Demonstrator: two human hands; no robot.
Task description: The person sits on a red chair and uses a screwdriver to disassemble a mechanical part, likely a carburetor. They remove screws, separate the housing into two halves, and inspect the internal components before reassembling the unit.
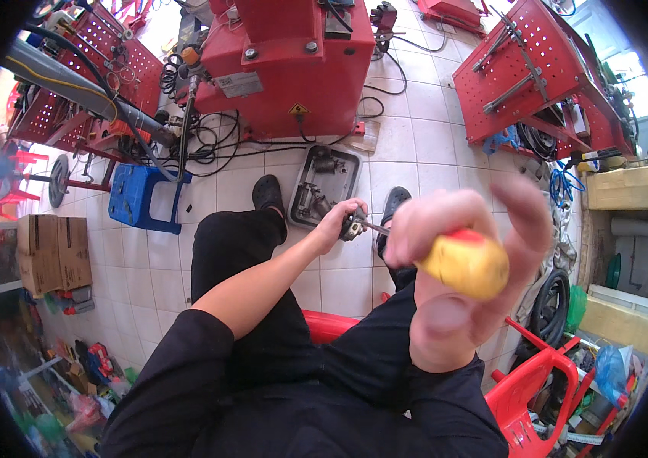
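My left hand (333, 226) grips a small metal part (353, 227), dark with silvery spots, out in front of my knees. A screwdriver (467, 263) with a yellow and red handle is in my right hand (446, 305), which is raised close to the camera and smeared by motion. Some fingers curl at the handle while others stand away from it. The screwdriver's thin shaft points left to the metal part; whether its tip touches cannot be made out. Beyond my left hand, a grey tray (352, 169) on the tiled floor holds several metal parts (315, 200).
A large red machine (286, 91) stands ahead, with black cables (213, 149) on the floor beside it. At left are a blue stool (137, 198) and cardboard boxes (53, 252). A red perforated tool stand (503, 72) is at right, a red chair (526, 412) at lower right.
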